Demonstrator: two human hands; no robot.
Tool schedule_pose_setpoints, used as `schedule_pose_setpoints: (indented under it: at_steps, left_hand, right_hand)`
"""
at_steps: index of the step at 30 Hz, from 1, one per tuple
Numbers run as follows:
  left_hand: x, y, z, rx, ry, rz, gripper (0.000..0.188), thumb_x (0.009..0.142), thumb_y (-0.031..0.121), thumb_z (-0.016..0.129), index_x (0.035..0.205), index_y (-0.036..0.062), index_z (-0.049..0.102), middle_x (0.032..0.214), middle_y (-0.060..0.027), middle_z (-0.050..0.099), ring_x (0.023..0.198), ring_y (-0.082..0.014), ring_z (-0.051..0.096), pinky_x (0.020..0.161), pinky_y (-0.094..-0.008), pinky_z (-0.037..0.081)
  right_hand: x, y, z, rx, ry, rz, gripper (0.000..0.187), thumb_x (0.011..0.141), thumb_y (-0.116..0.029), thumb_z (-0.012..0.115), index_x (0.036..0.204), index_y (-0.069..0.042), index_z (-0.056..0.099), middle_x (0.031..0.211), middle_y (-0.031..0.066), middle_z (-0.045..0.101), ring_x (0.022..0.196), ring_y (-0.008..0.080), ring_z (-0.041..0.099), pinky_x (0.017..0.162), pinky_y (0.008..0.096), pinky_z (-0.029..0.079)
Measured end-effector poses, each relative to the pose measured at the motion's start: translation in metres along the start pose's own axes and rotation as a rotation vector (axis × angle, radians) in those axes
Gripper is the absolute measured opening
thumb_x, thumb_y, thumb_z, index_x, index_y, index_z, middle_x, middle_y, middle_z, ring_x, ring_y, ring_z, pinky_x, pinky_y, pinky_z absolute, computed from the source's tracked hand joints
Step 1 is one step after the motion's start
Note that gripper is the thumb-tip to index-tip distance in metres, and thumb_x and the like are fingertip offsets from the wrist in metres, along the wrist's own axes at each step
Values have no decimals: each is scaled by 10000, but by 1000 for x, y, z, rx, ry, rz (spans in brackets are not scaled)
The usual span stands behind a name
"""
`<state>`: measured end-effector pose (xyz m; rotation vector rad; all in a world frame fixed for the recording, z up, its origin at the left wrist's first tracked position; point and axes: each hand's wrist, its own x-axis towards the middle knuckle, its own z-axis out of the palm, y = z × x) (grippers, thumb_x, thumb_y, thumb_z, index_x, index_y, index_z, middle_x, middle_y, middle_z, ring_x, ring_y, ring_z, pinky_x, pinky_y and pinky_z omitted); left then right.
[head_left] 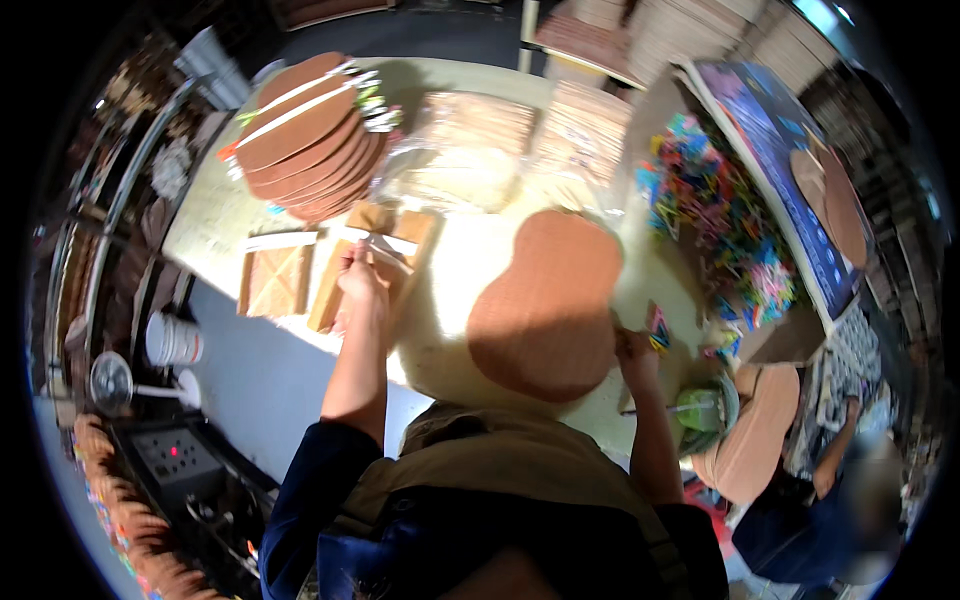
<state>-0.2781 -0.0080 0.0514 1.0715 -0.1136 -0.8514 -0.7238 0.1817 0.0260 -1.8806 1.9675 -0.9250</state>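
A brown guitar-shaped wooden panel (550, 300) lies flat on the pale table before me. My right hand (637, 352) is at the panel's right edge, its shaded fingers closed on the rim. My left hand (358, 275) reaches over a wooden block frame (412, 232) left of the panel. Its fingers are pinched together beside a white strip (385, 240) lying across that frame; what they hold, if anything, is hidden. Another wooden frame (273, 275) with crossed slats and a white strip sits further left. Small coloured clips (657, 328) lie just beyond my right hand.
Stacked guitar-shaped panels (310, 140) with clips stand at the back left. Bagged wooden strips (475, 125) lie behind. A box of coloured clips (715, 200) fills the right side. A green container (700, 408) is near my right forearm. Another person (815, 520) works at lower right.
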Motion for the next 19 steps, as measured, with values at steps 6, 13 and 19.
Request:
schedule_pose_setpoints:
  at_steps: [6, 13, 19]
  left_hand:
    - [-142, -41, 44, 917, -986, 854, 87, 721, -23, 660, 759, 40, 613, 814, -109, 565, 844, -273, 531, 747, -357, 456]
    - [-196, -95, 69, 828, -1454, 919, 54, 738, -30, 564, 734, 20, 544, 993, -167, 573, 943, -350, 535, 806, -413, 452]
    - [-190, -116, 64, 827, -1505, 851, 62, 747, -37, 555, 761, 23, 543, 1039, -185, 572, 998, -359, 534, 843, -425, 450]
  right_hand:
    - [-7, -3, -1, -120, -56, 105, 353, 697, -82, 687, 1028, -30, 573, 899, 137, 565, 821, 280, 606, 699, 400, 501]
    - [25, 4, 5, 1343, 398, 752, 77, 856, -74, 605, 888, -14, 569, 838, 93, 614, 736, 213, 634, 669, 346, 561]
    - [24, 11, 26, 1502, 239, 776, 81, 873, -16, 555, 951, -28, 573, 909, 99, 633, 835, 252, 646, 749, 374, 566]
